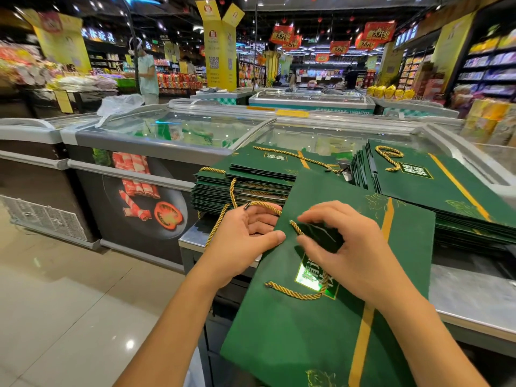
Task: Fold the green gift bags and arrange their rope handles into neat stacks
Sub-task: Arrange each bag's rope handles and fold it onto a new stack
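Bag (321,325), flat, stiff, dark green card with a matte, gold-striped face, lies slanted in front of the person, its lower end hanging off the near edge of a grey steel counter (474,303). A glossy label (310,275) catches the light near the bag's middle. Twisted gold rope (296,295) curves across the bag's face just below the label. One end goes into the card at the bag's left side, and the other passes under the right palm. The right hand (349,247) rests on the bag's upper half with its fingers curled. Thumb and forefinger pinch a short stretch of rope by the bag's top edge. The left hand (240,241) grips the bag's upper left edge, thumb pressed flat on the face and fingers curled behind it. A second rope (265,204) with a black tip arches over those fingers and trails down to the left of the bag. Beyond the bag's top left corner sits the left stack (251,180), many flat green bags with layered edges and gold ropes lying on top and hanging from the side. Beyond the bag's top right corner is the right stack (446,191), fanned and tilted, with a coiled rope on its top face. Behind both stacks stands a freezer (145,141) with a curved glass lid and grey rim.
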The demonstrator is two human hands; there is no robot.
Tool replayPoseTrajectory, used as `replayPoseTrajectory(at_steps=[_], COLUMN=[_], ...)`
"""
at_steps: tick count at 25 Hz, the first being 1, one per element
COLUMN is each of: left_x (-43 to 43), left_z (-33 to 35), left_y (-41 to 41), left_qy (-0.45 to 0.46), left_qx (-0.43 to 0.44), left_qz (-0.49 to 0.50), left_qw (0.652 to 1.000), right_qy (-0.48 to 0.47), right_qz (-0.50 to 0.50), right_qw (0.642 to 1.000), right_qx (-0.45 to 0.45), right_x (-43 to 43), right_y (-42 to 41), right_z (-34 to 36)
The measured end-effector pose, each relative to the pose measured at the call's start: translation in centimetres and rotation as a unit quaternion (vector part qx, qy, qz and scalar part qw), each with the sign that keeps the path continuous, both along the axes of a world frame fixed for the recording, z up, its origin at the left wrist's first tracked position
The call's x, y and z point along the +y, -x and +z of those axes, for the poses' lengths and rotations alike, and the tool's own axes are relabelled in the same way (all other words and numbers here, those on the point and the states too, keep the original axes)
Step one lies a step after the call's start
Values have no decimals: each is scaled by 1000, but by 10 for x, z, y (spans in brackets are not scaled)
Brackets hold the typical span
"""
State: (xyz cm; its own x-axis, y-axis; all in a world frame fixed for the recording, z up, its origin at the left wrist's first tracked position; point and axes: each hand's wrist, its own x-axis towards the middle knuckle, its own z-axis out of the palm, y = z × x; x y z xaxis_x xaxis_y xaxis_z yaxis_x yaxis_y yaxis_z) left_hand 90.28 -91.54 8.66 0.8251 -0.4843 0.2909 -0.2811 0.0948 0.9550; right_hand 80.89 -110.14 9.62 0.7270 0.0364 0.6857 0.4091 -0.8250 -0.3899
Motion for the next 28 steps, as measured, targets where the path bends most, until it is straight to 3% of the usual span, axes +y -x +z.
replayPoseTrajectory(at_steps=[3,7,11,15,18,23,28], left_x=[2,2,2,4,3,4,4], left_z=[0,1,0,1,1,1,0], left_y=[-1,-2,-1,-1,2,2,1], left_qy=[4,-2,11,17,20,24,17], left_qx=[15,23,31,36,41,37,24], left_qz=[-3,-13,-17,-22,-26,-22,-11], left_qw=[1000,1000,999,999,999,999,999], right_qy=[70,42,-51,-226,-223,-155,-290], right_qz=[-107,-102,-54,26,47,-2,6], right_qw=[992,994,997,974,973,988,957], right_qx=[-21,-22,-3,18,30,2,-26], right_x=[-8,-9,-11,-12,-12,-14,-12], right_y=[6,5,9,14,15,11,12], right_z=[-9,-17,-14,-8,-8,-11,-7])
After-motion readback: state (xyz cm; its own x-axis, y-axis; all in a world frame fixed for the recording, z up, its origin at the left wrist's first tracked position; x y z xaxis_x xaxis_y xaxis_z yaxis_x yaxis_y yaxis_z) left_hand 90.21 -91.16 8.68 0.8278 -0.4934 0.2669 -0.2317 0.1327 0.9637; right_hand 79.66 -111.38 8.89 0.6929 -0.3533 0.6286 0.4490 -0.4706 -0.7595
